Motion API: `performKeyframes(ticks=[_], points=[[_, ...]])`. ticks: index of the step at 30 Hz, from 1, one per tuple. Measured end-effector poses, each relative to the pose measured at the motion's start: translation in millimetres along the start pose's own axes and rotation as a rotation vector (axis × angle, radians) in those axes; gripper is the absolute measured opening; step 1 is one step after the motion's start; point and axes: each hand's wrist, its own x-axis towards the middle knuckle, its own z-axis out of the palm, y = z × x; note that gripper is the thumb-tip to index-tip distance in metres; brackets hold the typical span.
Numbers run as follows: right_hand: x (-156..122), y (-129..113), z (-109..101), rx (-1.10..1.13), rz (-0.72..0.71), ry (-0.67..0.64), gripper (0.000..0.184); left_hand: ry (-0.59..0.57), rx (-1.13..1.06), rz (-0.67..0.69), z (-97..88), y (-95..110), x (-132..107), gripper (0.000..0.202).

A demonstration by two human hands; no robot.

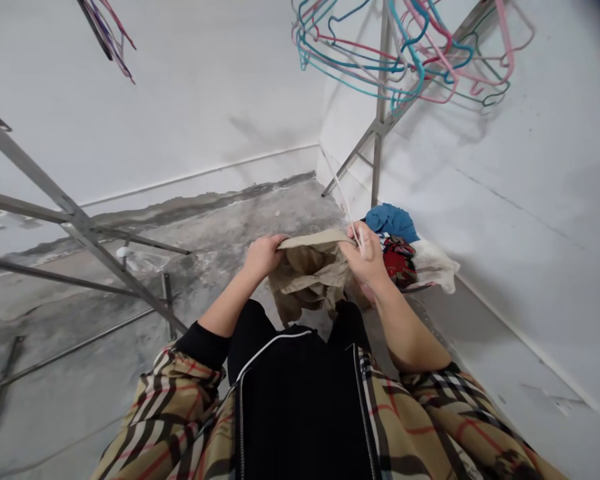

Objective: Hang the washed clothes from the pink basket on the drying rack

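L hand (267, 257) grips one end of the waistband-like edge of a tan garment (307, 283), fingers curled over it w/ thumb along the top; R hand (369, 261) grasps the other end, so the edge is stretched btwn the two. Garment is in front of the wearer's legs, above the floor, its lower part hanging in loose folds, opening facing up. R hand also has a thin white strip (349, 207) at its fingers, running up & away twd the corner; can't tell what it is. Just beyond R hand, a clothes pile by the R wall: blue cloth (391, 221) at the back, red patterned cloth (399, 263) in the mid., white cloth (436, 263) nearest the wall. Wearer has a plaid jacket (165, 407) over a black top (305, 407). Farther out, a metal stand (377, 163) is in the R corner w/ blue, pink & green hangers (421, 70) bunched up top; another metal frame (73, 217) is at L, w/ purple & pink hangers (111, 40) above. Floor (220, 230) is rough gray concrete, walls (205, 87) white.
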Motion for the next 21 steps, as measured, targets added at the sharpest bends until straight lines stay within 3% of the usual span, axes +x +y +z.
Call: performKeyframes(ticks=[4, 7, 10, 12, 17, 21], points=[[-5.8, -13.5, -2.7, -0.028, -0.007, 0.010, 0.015, 0.052, 0.073, -0.042, 21.6, -4.3, -6.5, 0.048], [-6.9, -9.3, -3.2, -0.025, 0.026, 0.107, 0.013, 0.073, -0.168, -0.199, 32.5, -12.8, -9.8, 0.050], [-7.4, -1.3, -5.2, 0.003, 0.066, 0.137, 0.014, 0.023, -0.436, -0.290, 38.2, -21.9, -9.9, 0.037], [-8.0, 2.8, -6.0, 0.036, 0.085, 0.138, 0.015, -0.034, -0.544, -0.292, 39.3, -24.7, -10.3, 0.030], [-10.3, 14.5, -7.7, 0.015, 0.091, 0.125, 0.017, -0.244, -0.854, -0.282, 29.6, -20.7, -18.5, 0.037], [-20.6, 31.7, -14.8, 0.002, 0.160, 0.034, 0.018, -0.472, -1.162, -0.411, 16.9, -16.2, -25.8, 0.037]])
